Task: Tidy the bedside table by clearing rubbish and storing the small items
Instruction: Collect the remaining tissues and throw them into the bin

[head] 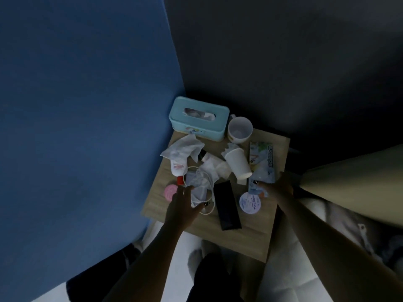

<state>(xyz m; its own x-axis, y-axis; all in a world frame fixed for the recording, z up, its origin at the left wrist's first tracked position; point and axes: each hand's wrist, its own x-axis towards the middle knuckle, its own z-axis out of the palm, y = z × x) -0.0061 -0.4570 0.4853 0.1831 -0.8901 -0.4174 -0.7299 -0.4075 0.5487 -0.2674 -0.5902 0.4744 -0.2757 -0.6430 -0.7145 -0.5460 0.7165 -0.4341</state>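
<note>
Presently: left hand [183, 203], fingers spread, is hovering over the white cable [209, 184], centre frame; it looks light and limp, likely best gathered whole. Right hand [278, 188] is touching the packet [261, 162]; grip indiscernible.

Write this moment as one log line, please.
left hand: open, over white cable | right hand: at packet, grip unclear | table: cluttered

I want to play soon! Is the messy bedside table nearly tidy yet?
Nothing looks done yet: the table is cluttered. The right hand holds the printed packet; the left hand reaches, open, over the white cable. Left: crumpled tissue, tipped paper cup, white bottle, black case.
</note>
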